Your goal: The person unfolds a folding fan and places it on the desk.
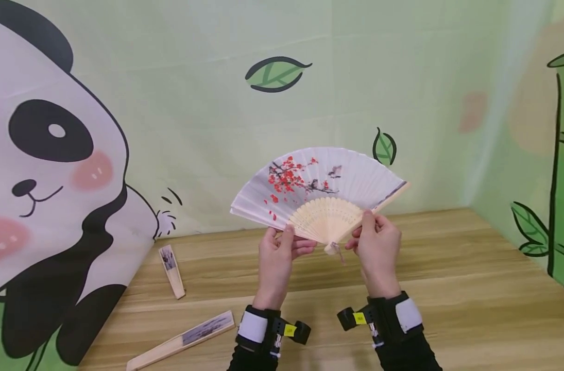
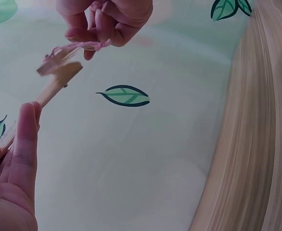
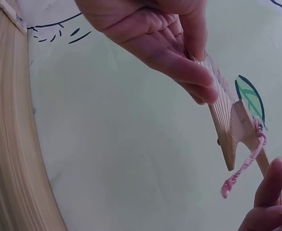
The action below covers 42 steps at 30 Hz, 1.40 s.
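Observation:
A paper folding fan [image 1: 319,178] with red blossoms on a white leaf and pale bamboo ribs is spread open in the air above the wooden table [image 1: 448,288]. My left hand [image 1: 278,248] grips its left ribs, thumb in front. My right hand [image 1: 376,239] pinches the right guard stick near the pivot. In the left wrist view my left hand [image 2: 16,168] holds the stick [image 2: 54,84], and my right hand [image 2: 107,21] is above by the pink tassel [image 2: 78,46]. The right wrist view shows the ribs [image 3: 223,120], the tassel [image 3: 244,166], my left hand [image 3: 155,33] and my right hand [image 3: 271,202].
Two closed fans lie on the table at the left, one [image 1: 172,264] near the backdrop and one [image 1: 182,340] by the front edge. A panda backdrop [image 1: 54,154] with leaf prints stands behind and on both sides of the table.

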{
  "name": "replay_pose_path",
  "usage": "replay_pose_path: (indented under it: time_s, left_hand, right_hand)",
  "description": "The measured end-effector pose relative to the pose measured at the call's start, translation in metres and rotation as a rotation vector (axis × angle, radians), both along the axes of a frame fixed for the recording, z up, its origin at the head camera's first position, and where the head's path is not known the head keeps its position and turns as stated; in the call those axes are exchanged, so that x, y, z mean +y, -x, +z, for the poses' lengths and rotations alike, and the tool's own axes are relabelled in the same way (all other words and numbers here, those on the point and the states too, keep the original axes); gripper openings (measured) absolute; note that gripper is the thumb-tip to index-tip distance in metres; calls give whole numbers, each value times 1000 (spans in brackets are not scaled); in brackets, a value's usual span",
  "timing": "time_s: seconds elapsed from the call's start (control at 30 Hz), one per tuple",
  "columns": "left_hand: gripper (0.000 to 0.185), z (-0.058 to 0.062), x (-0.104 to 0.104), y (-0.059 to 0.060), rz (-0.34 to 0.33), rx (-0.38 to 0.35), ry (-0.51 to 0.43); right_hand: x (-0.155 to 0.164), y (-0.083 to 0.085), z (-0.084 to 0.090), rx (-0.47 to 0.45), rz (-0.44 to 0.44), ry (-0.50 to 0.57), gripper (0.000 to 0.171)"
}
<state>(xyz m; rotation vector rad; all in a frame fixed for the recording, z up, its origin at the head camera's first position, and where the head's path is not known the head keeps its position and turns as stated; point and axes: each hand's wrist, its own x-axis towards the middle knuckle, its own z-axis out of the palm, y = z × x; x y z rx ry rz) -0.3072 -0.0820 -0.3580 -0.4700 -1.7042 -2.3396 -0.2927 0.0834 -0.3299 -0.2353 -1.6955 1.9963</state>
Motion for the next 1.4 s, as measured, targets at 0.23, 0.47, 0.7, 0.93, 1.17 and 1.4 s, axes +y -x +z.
replay_pose_path:
  time_s: [0.23, 0.47, 0.7, 0.93, 1.17, 1.4]
  left_hand:
    - [32, 0, 3, 2, 8, 10, -39]
    - [33, -1, 4, 2, 13, 5, -59]
    - [33, -3, 8, 2, 24, -6, -79]
    - [35, -5, 18, 0, 39, -33, -89]
    - [35, -7, 26, -2, 55, -83, -119]
    - [33, -11, 31, -2, 74, -119, -179]
  right_hand:
    - [-1, 2, -2, 52, -51, 9, 33]
    - [-2, 5, -5, 76, -72, 32, 31]
    - [-2, 9, -9, 100, -101, 58, 32]
    - [4, 10, -11, 102, -128, 81, 33]
    - [7, 9, -10, 110, -140, 127, 34]
    - [6, 11, -13, 126, -173, 123, 35]
